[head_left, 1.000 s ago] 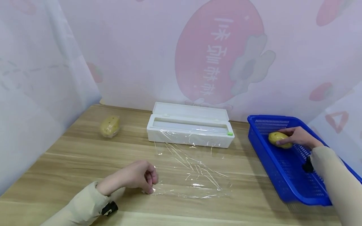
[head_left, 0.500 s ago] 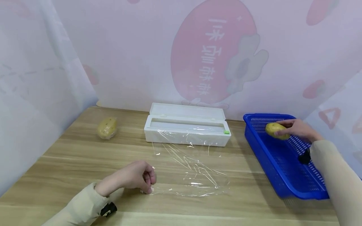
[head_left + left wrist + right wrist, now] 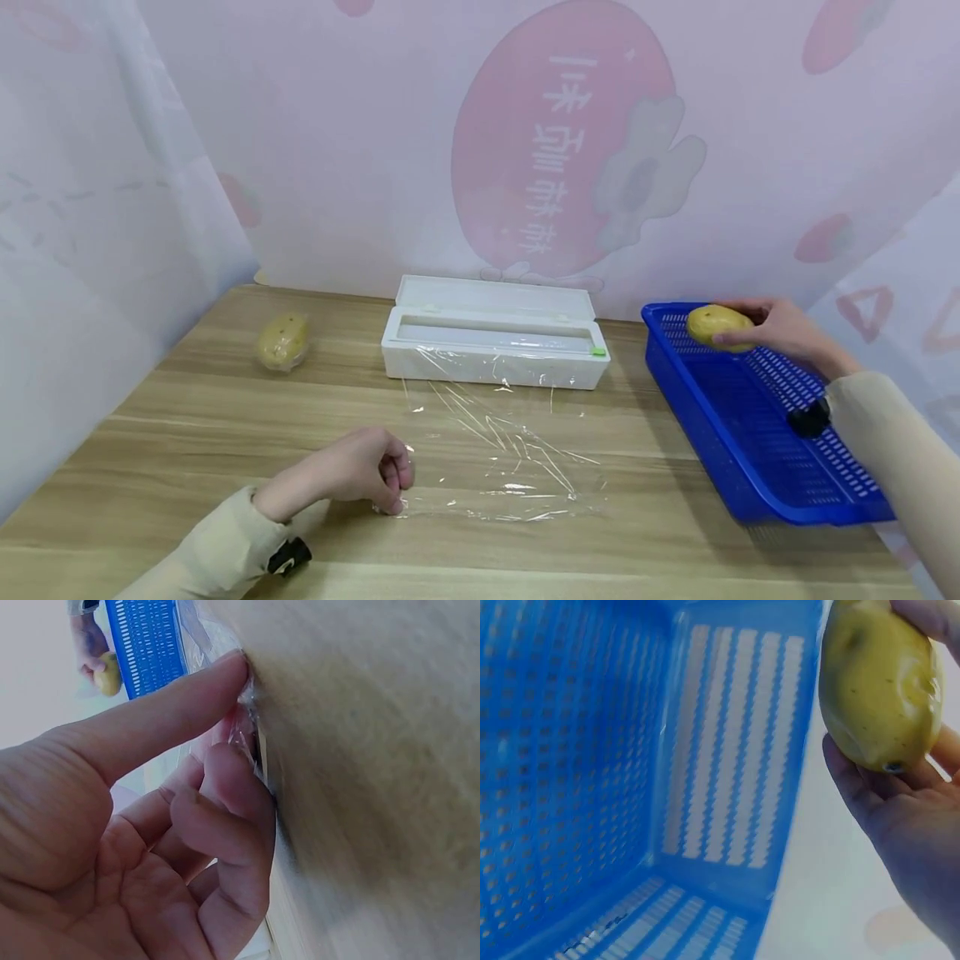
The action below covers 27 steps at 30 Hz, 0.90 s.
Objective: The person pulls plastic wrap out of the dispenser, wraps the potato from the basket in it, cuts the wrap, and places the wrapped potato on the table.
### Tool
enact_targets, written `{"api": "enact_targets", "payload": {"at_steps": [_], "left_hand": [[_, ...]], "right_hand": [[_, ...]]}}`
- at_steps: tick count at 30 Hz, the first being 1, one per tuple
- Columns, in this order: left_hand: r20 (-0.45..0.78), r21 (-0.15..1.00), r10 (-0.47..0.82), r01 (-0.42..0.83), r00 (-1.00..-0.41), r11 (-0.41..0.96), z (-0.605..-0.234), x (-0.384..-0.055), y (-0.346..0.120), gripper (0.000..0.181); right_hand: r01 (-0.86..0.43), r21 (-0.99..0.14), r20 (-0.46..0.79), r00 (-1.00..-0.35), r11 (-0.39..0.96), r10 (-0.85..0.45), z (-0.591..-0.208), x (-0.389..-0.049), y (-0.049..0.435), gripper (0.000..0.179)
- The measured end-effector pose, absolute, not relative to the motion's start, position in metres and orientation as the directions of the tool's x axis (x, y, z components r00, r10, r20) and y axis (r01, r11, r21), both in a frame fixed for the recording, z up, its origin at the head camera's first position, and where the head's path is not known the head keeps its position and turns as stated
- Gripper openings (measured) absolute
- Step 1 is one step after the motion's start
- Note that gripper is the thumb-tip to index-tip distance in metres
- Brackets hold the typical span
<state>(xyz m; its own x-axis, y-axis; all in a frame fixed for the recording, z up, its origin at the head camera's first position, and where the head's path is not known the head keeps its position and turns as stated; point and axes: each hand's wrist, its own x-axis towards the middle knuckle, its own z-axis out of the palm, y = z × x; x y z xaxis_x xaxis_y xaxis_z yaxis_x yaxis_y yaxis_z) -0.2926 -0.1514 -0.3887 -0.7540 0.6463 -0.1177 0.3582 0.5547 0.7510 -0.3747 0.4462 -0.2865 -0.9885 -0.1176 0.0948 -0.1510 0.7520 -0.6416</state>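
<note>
My right hand point(image 3: 795, 333) grips a yellow potato point(image 3: 716, 327) above the far end of the blue basket point(image 3: 705, 425); the right wrist view shows the potato point(image 3: 881, 690) level with the basket's rim, fingers and thumb around it. Near the table's front, my left hand point(image 3: 352, 475) pinches the left corner of a sheet of clear cling film point(image 3: 517, 467) between thumb and finger. The film runs back, wrinkled, to a white cling film box point(image 3: 491, 367) with its lid raised. In the left wrist view, thumb and fingertips meet at the film point(image 3: 244, 697) just over the wood.
A second potato point(image 3: 283, 342), wrapped in clear film, lies at the back left of the wooden table point(image 3: 187, 417). A green slider point(image 3: 597, 352) sits at the box's right end. Printed curtain walls point(image 3: 360, 167) close off the back and sides.
My right hand has lifted the potato up from inside the basket, toward its far rim and slightly left. The left hand keeps its pinch on the film; the head view has shifted slightly.
</note>
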Motion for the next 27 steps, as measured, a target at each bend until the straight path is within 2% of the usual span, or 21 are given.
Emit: {"api": "enact_targets", "payload": {"at_steps": [6, 11, 16, 23, 27], "left_hand": [[-0.112, 0.762, 0.649, 0.354, -0.752, 0.542, -0.39, -0.294, -0.151, 0.025], [-0.117, 0.762, 0.649, 0.352, -0.752, 0.544, -0.391, -0.295, -0.152, 0.025], [-0.11, 0.754, 0.649, 0.362, -0.753, 0.548, -0.392, -0.296, -0.151, 0.025], [-0.116, 0.757, 0.647, 0.355, -0.753, 0.549, -0.393, -0.296, -0.149, 0.025], [-0.107, 0.757, 0.653, 0.364, -0.75, 0.542, -0.391, -0.295, -0.148, 0.025]], "right_hand": [[-0.259, -0.725, 0.283, -0.957, 0.639, -0.067, -0.268, -0.363, 0.42, 0.055], [-0.331, -0.782, 0.336, -0.938, 0.528, -0.089, -0.249, -0.35, 0.394, 0.054], [-0.36, -0.813, 0.348, -0.931, 0.457, -0.114, -0.239, -0.335, 0.359, 0.052], [-0.373, -0.878, 0.339, -0.927, 0.298, -0.161, -0.25, -0.308, 0.296, 0.052], [-0.341, -0.886, 0.287, -0.936, 0.315, -0.205, -0.266, -0.294, 0.255, 0.059]]}}
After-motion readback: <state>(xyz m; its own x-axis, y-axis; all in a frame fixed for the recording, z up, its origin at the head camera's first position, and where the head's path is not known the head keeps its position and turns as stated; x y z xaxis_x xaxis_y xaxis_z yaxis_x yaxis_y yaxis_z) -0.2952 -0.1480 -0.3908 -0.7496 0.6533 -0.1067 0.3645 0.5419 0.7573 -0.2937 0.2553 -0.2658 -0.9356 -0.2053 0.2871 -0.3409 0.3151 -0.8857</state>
